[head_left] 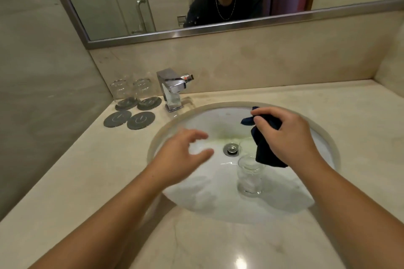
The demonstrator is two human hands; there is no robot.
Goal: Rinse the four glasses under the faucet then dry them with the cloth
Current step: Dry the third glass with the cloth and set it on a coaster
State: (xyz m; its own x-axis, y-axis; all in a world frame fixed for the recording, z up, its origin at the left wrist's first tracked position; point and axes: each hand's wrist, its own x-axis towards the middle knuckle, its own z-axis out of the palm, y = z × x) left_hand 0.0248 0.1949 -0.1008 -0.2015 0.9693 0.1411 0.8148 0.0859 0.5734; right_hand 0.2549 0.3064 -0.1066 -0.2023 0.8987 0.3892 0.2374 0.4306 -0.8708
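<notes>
In the white oval sink basin (196, 199), set into the beige stone counter (87, 181), a clear drinking glass (249, 176) stands on the basin floor, just nearer than the metal drain (230, 148). The left hand (183, 153) hovers over the basin, blurred, its fingers loosely spread and holding nothing. The right hand (286, 135) clutches a dark blue cloth (265, 155), which hangs just beyond the glass. Farther back, left of the chrome faucet (171, 89), lie two round grey coasters (117, 118). Behind them two more clear glasses (119, 91) stand on two like coasters by the wall. A steel-framed mirror (196, 33) hangs above.
</notes>
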